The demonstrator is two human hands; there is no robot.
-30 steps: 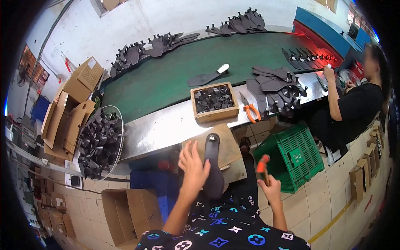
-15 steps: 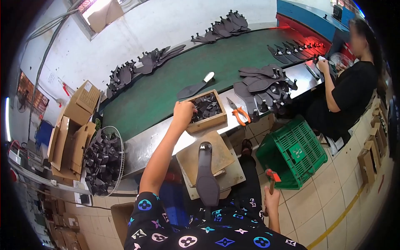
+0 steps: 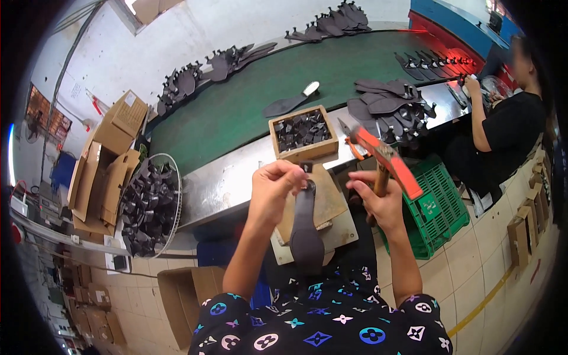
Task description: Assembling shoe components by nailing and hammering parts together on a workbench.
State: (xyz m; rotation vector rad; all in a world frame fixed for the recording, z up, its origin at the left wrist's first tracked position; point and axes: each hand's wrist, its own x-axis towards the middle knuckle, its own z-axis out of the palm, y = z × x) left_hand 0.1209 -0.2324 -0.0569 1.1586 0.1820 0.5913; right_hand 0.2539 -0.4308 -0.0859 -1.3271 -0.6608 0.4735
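My left hand (image 3: 273, 188) pinches a small black piece (image 3: 306, 167) between thumb and fingertips, over the heel end of a dark grey shoe sole (image 3: 306, 234). The sole points toward my lap and rests partly on a worn tan board (image 3: 332, 204). My right hand (image 3: 383, 206) grips a hammer (image 3: 387, 160) by its wooden handle, its red-orange head raised to the right of the sole. Beyond both hands stands a wooden box (image 3: 307, 155) full of small black pieces. Orange-handled pliers (image 3: 356, 149) lie beside it, partly hidden by the hammer.
A single sole (image 3: 287, 106) lies on the green belt (image 3: 236, 112), with piled soles (image 3: 387, 103) to its right. A wire basket (image 3: 177, 207) of black heels and cardboard boxes (image 3: 112, 195) stand left. At right are a green crate (image 3: 441, 207) and a seated co-worker (image 3: 512, 124).
My left hand has come from the wooden box back to the sole's heel end with a small black piece. The right hand has lifted the hammer from low at my side.
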